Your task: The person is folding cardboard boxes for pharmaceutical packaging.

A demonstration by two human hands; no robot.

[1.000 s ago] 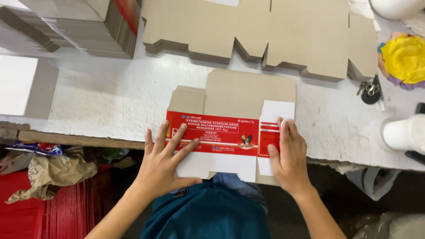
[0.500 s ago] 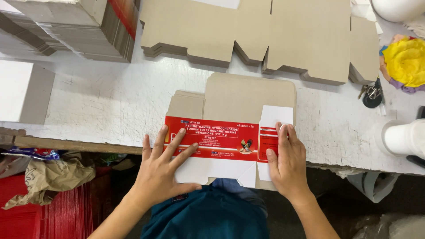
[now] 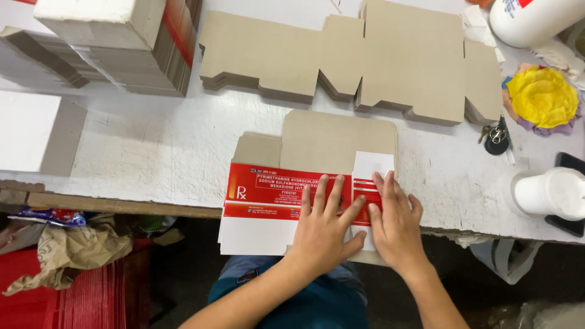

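You are pressing a folded carton blank (image 3: 286, 201) flat at the near edge of the white table (image 3: 152, 152), and both hands are lying open on it, palms down, grasping nothing. Your left hand (image 3: 323, 228) is spreading its fingers across the red printed panel; judging by that spread, you are doing well to keep the pressure wide so the panel is not bowing. Your right hand (image 3: 396, 225) is resting just beside it, touching it, over the seam where the narrow white-and-red flap is meeting the red panel. You are best pressing firmly along that seam line and keeping the edges square while you are doing so.

The carton blank is showing a red band with white lettering, a white strip below hanging past the table edge, and plain grey-brown flaps above. Further back, a stack of unfolded blanks (image 3: 365, 61) is lying grey side up.
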